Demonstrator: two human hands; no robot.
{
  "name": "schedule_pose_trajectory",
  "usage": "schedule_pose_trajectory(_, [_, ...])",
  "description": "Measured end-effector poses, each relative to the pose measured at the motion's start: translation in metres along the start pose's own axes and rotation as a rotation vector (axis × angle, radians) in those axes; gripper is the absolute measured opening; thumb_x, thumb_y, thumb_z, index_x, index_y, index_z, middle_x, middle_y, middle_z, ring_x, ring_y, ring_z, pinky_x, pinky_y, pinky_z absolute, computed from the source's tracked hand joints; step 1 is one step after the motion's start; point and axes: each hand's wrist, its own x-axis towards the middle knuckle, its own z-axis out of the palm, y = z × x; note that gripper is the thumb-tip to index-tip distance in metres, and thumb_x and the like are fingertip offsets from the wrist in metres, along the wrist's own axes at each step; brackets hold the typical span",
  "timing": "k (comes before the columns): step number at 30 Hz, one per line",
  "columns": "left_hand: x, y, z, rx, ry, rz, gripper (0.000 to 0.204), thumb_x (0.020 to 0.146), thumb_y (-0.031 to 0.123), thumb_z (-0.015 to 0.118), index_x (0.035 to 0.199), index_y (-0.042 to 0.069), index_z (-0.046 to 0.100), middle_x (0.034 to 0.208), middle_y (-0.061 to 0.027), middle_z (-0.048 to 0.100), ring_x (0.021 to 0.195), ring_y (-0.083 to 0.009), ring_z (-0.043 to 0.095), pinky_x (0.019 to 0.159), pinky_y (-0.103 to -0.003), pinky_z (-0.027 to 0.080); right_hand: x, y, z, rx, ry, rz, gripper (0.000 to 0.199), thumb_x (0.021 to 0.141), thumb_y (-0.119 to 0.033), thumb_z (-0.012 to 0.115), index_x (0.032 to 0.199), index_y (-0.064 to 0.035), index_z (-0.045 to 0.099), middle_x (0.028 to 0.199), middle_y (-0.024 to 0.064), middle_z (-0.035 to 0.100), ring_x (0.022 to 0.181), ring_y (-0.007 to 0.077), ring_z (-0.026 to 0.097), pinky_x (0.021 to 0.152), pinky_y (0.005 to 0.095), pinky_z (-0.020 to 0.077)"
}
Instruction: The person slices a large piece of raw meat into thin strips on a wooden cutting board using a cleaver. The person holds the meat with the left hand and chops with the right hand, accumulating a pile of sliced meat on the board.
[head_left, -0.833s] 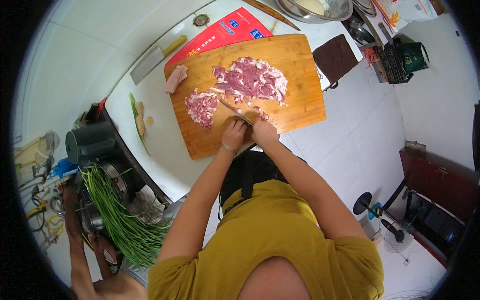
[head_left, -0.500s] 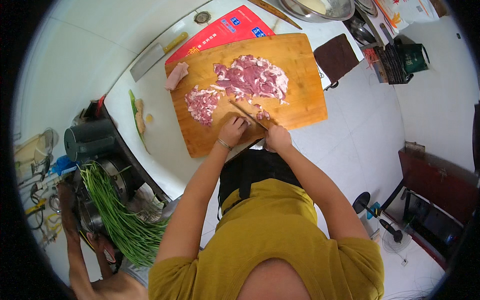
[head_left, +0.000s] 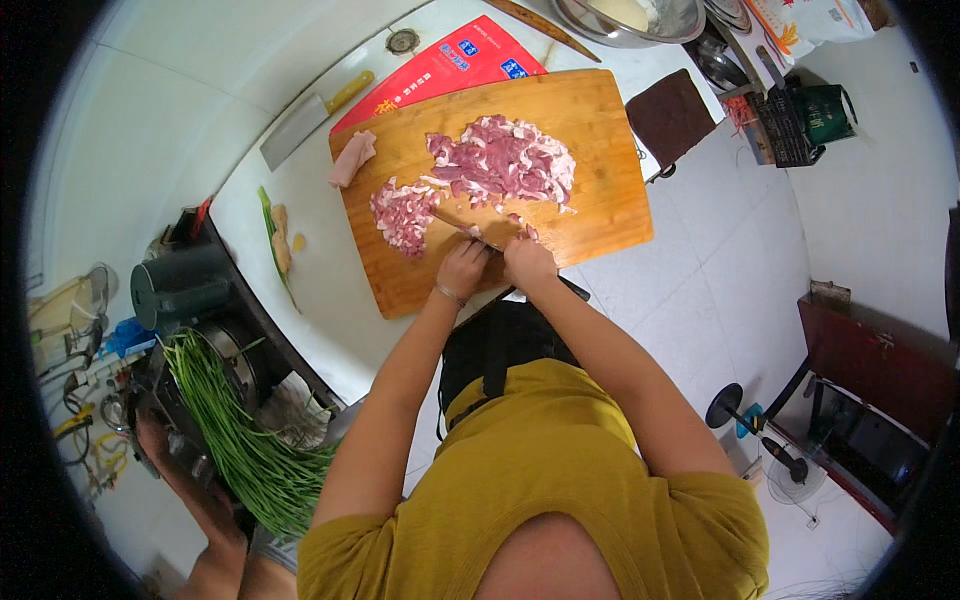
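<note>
A wooden cutting board (head_left: 610,200) lies across the counter in front of me. My right hand (head_left: 530,265) grips a knife (head_left: 462,226) by its handle, the blade slanting up and left over the board's near part. Beside the blade, my left hand (head_left: 464,270) has its fingers curled down on a small piece of meat (head_left: 474,232), mostly hidden by the fingers. Sliced raw meat (head_left: 500,160) is heaped at the board's middle. Left of it sits a smaller pile of diced meat (head_left: 403,215). A pale chunk (head_left: 353,158) rests on the left edge.
A cleaver (head_left: 300,130), ginger (head_left: 280,238) and a green onion (head_left: 267,215) lie on the counter to the left. Behind the board are a red packet (head_left: 450,70) and a metal bowl (head_left: 640,30). Another person's arm (head_left: 185,490) is by long green stalks (head_left: 240,440) at lower left.
My right hand has moved left, close to my left hand, and the knife has shifted left with it. The other person's arm at lower left has changed position.
</note>
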Motion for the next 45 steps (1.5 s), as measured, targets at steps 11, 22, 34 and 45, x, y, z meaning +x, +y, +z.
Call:
schedule_pose_trajectory(11, [0.005,0.007,-0.004,-0.042,0.021,-0.039,0.019,0.072,0.008,0.054,0.089,0.005,0.061,0.091,-0.0077,0.057,0.083,-0.023,0.054,0.071,-0.031,0.048,-0.019,0.026,0.009,0.066,0.064,0.03,0.021,0.079,-0.012,0.051,0.097,-0.0036,0.057,0.084,0.0215,0.064,0.079,0.0368,0.063,0.069,0.046,0.0512])
schedule_pose_trajectory(22, [0.005,0.014,-0.015,-0.022,0.015,-0.111,0.019,0.072,0.007,0.052,0.09,0.003,0.059,0.088,-0.0102,0.054,0.08,-0.0256,0.053,0.071,-0.032,0.047,-0.04,0.017,0.011,0.143,0.115,0.022,0.017,0.076,-0.01,0.052,0.09,-0.002,0.057,0.074,0.0233,0.062,0.074,0.0387,0.063,0.067,0.0463,0.0507])
schedule_pose_trajectory(34, [0.002,0.01,-0.009,0.055,-0.045,-0.105,0.022,0.073,0.008,0.051,0.093,0.004,0.06,0.093,-0.0084,0.055,0.083,-0.0241,0.053,0.076,-0.03,0.047,-0.021,0.011,0.034,0.147,0.079,0.072,0.016,0.075,-0.008,0.054,0.088,-0.0003,0.058,0.078,0.0234,0.063,0.076,0.0374,0.063,0.07,0.0452,0.0509])
schedule_pose_trajectory(45, [0.012,0.008,-0.007,-0.035,-0.098,0.083,0.021,0.074,0.01,0.053,0.092,0.005,0.061,0.098,-0.0083,0.055,0.089,-0.024,0.054,0.076,-0.032,0.048,-0.001,0.037,-0.006,0.054,0.286,-0.039,0.018,0.078,-0.014,0.052,0.092,-0.003,0.057,0.072,0.0223,0.062,0.067,0.038,0.062,0.059,0.0467,0.0505])
